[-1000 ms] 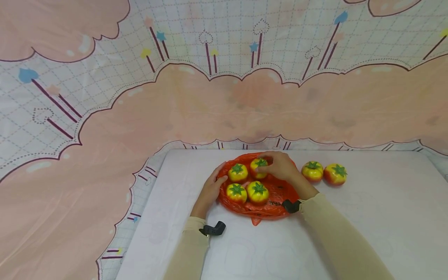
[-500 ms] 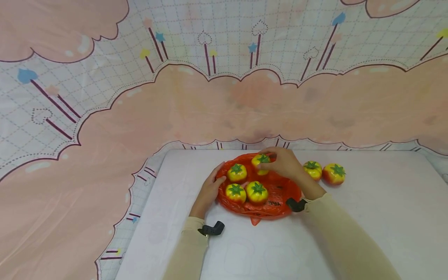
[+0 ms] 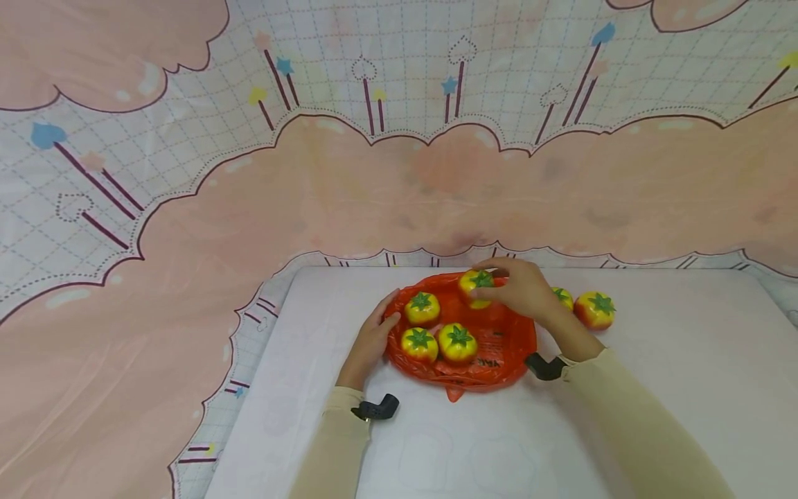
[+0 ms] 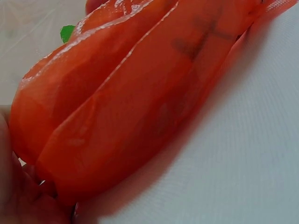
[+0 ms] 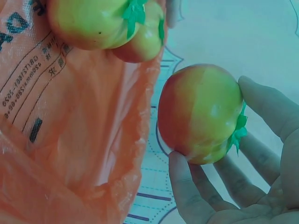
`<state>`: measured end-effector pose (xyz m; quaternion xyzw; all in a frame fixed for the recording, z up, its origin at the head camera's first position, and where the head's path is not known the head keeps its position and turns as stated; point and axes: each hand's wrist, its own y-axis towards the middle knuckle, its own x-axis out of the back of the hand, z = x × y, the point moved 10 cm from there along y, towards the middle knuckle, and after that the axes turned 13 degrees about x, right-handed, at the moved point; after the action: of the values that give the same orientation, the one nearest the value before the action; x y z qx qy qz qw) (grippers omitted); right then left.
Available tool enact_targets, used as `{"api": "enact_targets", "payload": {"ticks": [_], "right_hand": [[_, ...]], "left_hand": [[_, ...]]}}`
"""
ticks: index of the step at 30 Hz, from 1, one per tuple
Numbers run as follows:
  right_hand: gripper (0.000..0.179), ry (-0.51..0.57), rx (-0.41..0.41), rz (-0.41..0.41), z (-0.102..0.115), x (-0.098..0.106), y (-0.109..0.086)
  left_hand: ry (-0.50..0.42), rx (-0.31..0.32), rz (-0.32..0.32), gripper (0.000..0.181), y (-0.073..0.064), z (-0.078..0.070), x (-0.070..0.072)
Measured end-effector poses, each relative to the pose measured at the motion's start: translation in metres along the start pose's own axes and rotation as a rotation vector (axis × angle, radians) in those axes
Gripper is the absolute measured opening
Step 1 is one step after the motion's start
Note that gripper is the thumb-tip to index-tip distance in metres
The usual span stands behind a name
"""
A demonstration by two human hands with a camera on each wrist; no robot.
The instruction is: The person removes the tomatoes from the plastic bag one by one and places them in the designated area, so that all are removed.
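Observation:
My right hand (image 3: 526,287) holds a yellow-and-red tomato (image 3: 476,288) with a green star-shaped top, over the far side of a red plastic bag (image 3: 499,333). Thumb and fingers pinch this tomato (image 5: 201,114) from both sides in the right wrist view, beside the bag's edge. Three similar tomatoes lie in the open bag, one a far-left tomato (image 3: 422,308), one a near-left tomato (image 3: 419,345), one a near-middle tomato (image 3: 458,343). My left hand (image 3: 369,343) grips the bag's left side; in the left wrist view its fingers (image 4: 28,200) lie at the bag's bulging end (image 4: 93,140).
Two more tomatoes stand on the white table (image 3: 673,388) right of the bag: the outer tomato (image 3: 595,310) shows whole, the inner tomato (image 3: 562,297) is partly behind my right hand. A patterned cloth (image 3: 399,187) hangs behind the table.
My right hand has lifted the tomato from among the others and carried it right and away, toward the bag's far rim. My left hand has stayed at the bag's left side.

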<state>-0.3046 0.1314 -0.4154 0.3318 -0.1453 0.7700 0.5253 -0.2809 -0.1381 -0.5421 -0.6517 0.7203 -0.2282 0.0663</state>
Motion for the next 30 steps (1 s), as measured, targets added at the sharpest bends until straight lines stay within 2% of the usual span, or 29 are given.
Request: {"api": "enact_targets", "payload": {"ticks": [6, 10, 17, 25, 30], "right_hand": [[0.055, 0.059, -0.042, -0.002, -0.005, 0.004, -0.007], [0.057, 0.027, -0.024, 0.000, -0.005, 0.008, -0.011], [0.060, -0.035, -0.014, -0.003, -0.008, 0.017, -0.017], [0.061, -0.070, -0.003, -0.016, -0.011, 0.027, -0.025], [0.059, -0.084, -0.037, -0.015, -0.016, 0.031, -0.031]], "left_hand": [[0.009, -0.007, -0.003, 0.045, -0.001, -0.001, 0.000], [0.017, -0.001, -0.005, 0.045, -0.001, -0.001, 0.000], [0.012, -0.050, 0.004, 0.047, -0.002, -0.007, 0.000], [0.017, -0.033, 0.002, 0.047, -0.001, -0.005, 0.000], [0.021, -0.020, -0.002, 0.046, 0.000, -0.004, 0.000]]}}
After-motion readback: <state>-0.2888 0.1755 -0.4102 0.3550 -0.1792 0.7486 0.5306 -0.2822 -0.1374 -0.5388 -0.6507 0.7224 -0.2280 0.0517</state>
